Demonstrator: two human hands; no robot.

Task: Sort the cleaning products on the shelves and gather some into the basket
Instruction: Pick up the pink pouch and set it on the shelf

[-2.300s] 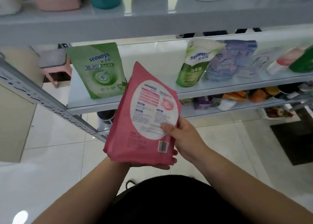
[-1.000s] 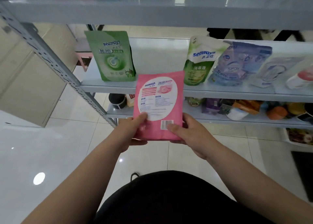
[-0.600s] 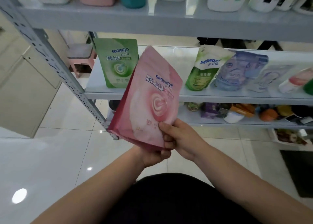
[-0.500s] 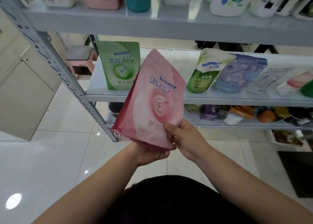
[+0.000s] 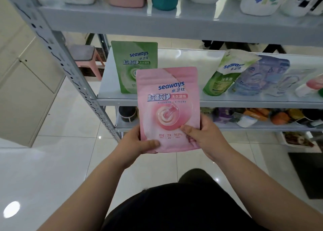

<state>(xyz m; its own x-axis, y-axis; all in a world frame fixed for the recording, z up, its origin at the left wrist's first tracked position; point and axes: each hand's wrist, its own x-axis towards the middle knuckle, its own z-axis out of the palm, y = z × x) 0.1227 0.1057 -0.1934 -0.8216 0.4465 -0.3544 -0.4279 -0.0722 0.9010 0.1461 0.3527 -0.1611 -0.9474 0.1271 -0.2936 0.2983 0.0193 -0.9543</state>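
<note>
Both forearms reach forward from the near edge. The left hand (image 5: 138, 142) grips the lower left corner of the pink pouch (image 5: 167, 99), thumb across the front. The right hand (image 5: 202, 136) grips the lower right side, thumb on the printed face and fingers behind. The pouch stands upright in the air, front side to the camera, near the middle shelf (image 5: 244, 103) and overlapping the green pouch (image 5: 134, 64) standing on it. Half a second ago the pink pouch was tilted and the left hand was cupped beneath it; now it faces squarely.
</note>
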